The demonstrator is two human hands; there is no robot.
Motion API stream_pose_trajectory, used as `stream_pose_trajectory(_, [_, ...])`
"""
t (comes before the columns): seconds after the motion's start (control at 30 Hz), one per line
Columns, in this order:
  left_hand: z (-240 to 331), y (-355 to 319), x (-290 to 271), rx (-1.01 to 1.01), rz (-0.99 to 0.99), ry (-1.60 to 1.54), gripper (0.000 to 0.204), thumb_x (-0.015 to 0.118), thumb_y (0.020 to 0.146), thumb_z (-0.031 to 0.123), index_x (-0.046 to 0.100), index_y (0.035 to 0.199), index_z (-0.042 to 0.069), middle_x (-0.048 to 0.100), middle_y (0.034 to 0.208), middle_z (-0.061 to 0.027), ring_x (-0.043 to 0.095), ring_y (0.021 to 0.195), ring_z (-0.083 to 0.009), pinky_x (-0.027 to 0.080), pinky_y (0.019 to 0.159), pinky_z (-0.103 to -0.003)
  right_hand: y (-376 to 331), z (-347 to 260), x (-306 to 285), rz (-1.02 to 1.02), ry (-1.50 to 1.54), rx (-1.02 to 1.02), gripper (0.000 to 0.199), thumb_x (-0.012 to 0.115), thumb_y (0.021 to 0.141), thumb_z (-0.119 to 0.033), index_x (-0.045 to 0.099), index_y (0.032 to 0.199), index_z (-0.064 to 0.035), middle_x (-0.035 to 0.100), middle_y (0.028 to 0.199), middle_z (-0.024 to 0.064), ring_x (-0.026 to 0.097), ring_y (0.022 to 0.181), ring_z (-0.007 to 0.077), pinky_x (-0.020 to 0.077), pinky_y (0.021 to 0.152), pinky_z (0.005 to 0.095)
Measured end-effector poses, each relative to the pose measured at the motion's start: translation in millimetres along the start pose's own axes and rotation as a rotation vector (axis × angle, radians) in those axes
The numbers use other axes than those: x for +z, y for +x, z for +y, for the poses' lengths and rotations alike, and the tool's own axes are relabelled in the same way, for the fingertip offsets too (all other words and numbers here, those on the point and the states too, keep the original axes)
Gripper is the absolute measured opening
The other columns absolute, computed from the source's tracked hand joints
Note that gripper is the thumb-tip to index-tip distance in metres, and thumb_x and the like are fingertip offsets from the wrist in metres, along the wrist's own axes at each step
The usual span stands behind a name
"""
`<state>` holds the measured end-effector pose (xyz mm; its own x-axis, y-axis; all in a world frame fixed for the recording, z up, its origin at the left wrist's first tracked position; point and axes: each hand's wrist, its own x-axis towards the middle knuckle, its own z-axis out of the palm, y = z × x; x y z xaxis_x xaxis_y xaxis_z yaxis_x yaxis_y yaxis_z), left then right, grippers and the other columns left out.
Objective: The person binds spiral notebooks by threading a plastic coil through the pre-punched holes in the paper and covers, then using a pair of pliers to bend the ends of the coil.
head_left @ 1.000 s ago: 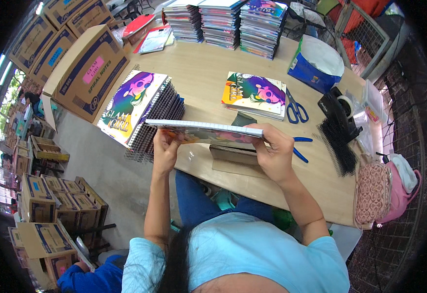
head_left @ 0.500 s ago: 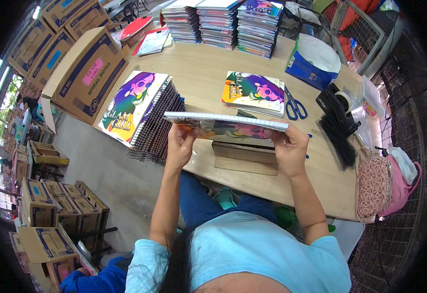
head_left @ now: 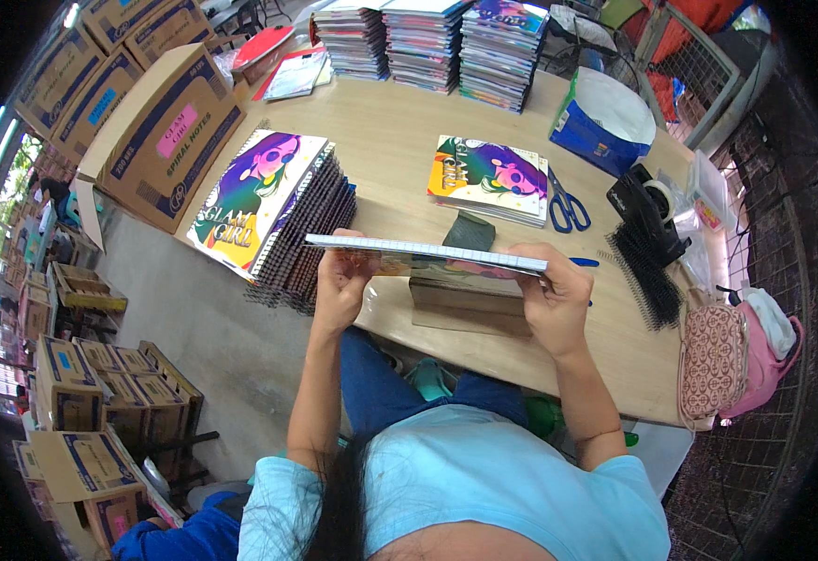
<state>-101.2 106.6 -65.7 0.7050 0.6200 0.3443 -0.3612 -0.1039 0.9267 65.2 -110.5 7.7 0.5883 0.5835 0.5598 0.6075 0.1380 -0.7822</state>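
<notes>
Two hands, left hand and right hand, fingers clamped on the notebook ends; I note it lifted higher off the tabletop, now above the brown block.

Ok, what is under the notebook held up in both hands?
Under the notebook, held by the left hand and right hand, a brown cardboard piece lies on the table. Its far part is covered.

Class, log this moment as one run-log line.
left hand: grips notebook left end | right hand: grips right end | notebook: held flat above table | scissors: on table
</notes>
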Motion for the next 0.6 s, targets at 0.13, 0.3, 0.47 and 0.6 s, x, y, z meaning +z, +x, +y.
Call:
stream_pose_trajectory(0.13, [15, 7, 17, 0.009, -0.11, -0.014, 0.046, 0.06, 0.079, -0.015, 0.045, 0.117, 0.005, 0.048, 0.106, -0.0051, 0.054, 0.099, -0.0138, 0.048, 0.087, -0.028, -2, -1, -2, 0.042, 0.017, -0.017, 0.033, 0.058, 0.072, 0.019, 0.069, 0.095, -0.0022, 0.069, 0.086, 0.0128, 0.068, 0.076, 0.0213, 0.0508, 0.067, 0.028])
stream_pose_trajectory(0.3, [12, 7, -1, 0.027, 0.04, 0.1, 0.05, 0.056, 0.075, -0.022, 0.043, 0.112, 0.009, 0.056, 0.104, -0.0071, 0.059, 0.097, -0.0149, 0.053, 0.082, -0.026, 8, -10, 14, 0.019, 0.012, -0.122, 0.034, 0.057, 0.072, 0.019, 0.068, 0.096, -0.002, 0.068, 0.086, 0.0131, 0.068, 0.076, 0.0237, 0.0514, 0.067, 0.0287])
stream_pose_trajectory(0.47, [17, -2, -14, 0.04, 0.122, 0.099, 0.046, 0.057, 0.079, -0.021, 0.043, 0.112, 0.007, 0.055, 0.103, -0.006, 0.057, 0.096, -0.0124, 0.052, 0.086, -0.028, 15, -19, 28, -0.04, -0.022, -0.201, 0.033, 0.059, 0.071, 0.018, 0.067, 0.097, -0.002, 0.067, 0.086, 0.0139, 0.068, 0.077, 0.0261, 0.0526, 0.067, 0.0313])
stream_pose_trajectory(0.6, [15, -6, -15, 0.025, 0.149, 0.116, 0.046, 0.054, 0.078, -0.022, 0.043, 0.112, 0.007, 0.054, 0.103, -0.0062, 0.057, 0.094, -0.0125, 0.05, 0.088, -0.028, 14, -14, 34, -0.052, -0.044, -0.238, 0.033, 0.061, 0.071, 0.017, 0.066, 0.098, -0.002, 0.067, 0.087, 0.0144, 0.068, 0.077, 0.0275, 0.0529, 0.067, 0.0328])
